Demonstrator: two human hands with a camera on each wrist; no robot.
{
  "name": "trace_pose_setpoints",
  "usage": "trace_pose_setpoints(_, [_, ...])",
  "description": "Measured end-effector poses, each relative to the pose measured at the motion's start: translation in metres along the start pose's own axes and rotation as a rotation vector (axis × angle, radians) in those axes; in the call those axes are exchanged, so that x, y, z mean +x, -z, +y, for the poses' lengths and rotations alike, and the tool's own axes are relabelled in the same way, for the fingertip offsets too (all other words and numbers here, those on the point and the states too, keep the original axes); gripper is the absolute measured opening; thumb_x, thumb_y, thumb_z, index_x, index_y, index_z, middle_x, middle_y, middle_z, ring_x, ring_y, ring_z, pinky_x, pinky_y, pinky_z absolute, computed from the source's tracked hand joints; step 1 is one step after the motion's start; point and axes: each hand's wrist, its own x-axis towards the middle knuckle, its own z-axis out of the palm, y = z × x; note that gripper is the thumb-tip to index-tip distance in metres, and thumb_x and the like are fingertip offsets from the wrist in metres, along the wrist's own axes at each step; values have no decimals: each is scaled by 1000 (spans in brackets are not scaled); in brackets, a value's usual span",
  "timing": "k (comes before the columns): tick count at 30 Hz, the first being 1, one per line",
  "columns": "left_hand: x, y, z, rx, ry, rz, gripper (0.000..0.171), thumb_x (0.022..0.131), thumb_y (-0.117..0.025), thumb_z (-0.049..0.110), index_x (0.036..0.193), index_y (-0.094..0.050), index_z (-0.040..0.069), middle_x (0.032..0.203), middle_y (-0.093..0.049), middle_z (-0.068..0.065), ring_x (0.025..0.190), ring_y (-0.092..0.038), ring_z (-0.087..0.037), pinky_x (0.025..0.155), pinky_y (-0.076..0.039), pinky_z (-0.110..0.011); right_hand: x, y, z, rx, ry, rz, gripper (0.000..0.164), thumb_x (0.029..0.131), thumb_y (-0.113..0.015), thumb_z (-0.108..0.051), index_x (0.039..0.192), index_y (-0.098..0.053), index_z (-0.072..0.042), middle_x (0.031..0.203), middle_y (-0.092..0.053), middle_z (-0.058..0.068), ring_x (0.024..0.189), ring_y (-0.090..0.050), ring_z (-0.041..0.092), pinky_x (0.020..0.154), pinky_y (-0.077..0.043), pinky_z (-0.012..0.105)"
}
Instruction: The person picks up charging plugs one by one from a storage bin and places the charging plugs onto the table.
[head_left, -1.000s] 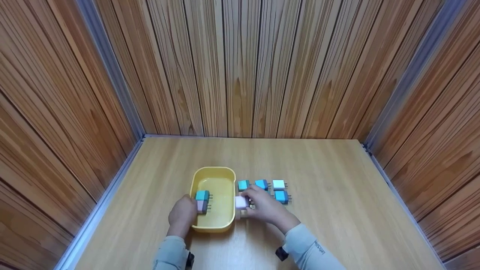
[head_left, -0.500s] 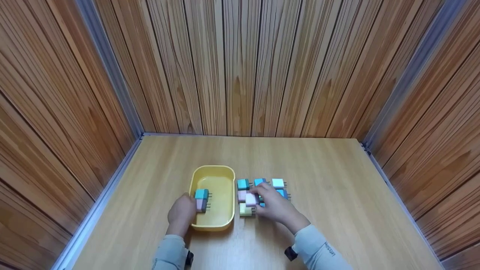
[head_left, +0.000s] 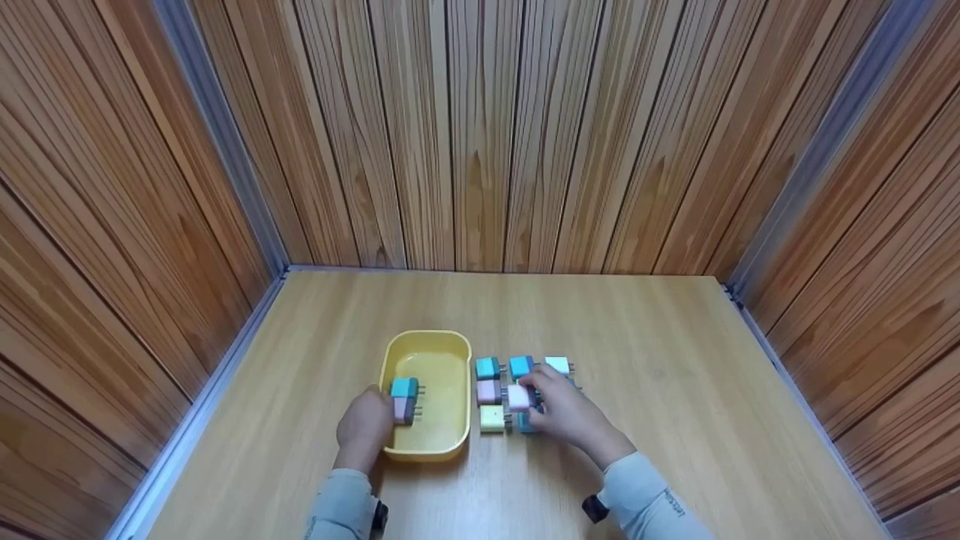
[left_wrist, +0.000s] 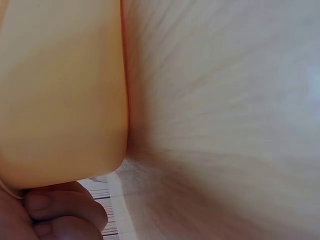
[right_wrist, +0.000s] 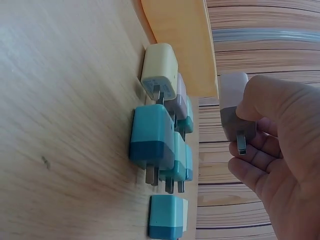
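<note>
My right hand (head_left: 566, 409) pinches a pale pink charger plug (head_left: 518, 397) between thumb and fingers, above the rows of other plugs. In the right wrist view this charger plug (right_wrist: 235, 95) is well off the table, metal prongs showing. My left hand (head_left: 365, 420) grips the left wall of a yellow tray (head_left: 442, 367); the left wrist view has curled fingers (left_wrist: 70, 207) at its rim. Inside the tray, a teal charger plug (head_left: 403, 388) and a pink charger plug (head_left: 402, 410) lie side by side, prongs to the right.
Right of the tray stand a teal plug (head_left: 487, 368), a pink plug (head_left: 488, 391), a pale yellow plug (head_left: 492, 418), a blue plug (head_left: 520, 366) and a white plug (head_left: 557, 365). My right hand partly hides others. Wood-panelled walls (head_left: 480, 150) enclose the table (head_left: 645, 330).
My right hand has moved right with the pale pink charger plug, from beside the tray's right rim to over the middle of the plugs. The left hand stays on the tray.
</note>
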Motion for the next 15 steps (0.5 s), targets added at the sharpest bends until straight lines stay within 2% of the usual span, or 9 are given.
trace_pose_setpoints(7, [0, -1, 0, -6, 21, -15, 32, 105, -37, 24, 113, -60, 4, 89, -60, -9, 78, -56, -24, 66, -43, -36, -7, 3, 9, 25, -40, 6, 47, 90, -70, -16, 136, -61, -12, 138, -53, -2, 125, -54, 18, 107, -48, 44])
trace_pose_setpoints(15, [1, -2, 0, -35, 23, -26, 33, 107, -36, 26, 113, -60, 5, 88, -59, -9, 78, -57, -25, 66, -43, -35, -14, 6, 24, 54, -114, 12, 48, 91, -72, -17, 138, -59, -20, 137, -51, -6, 124, -52, 16, 108, -47, 45])
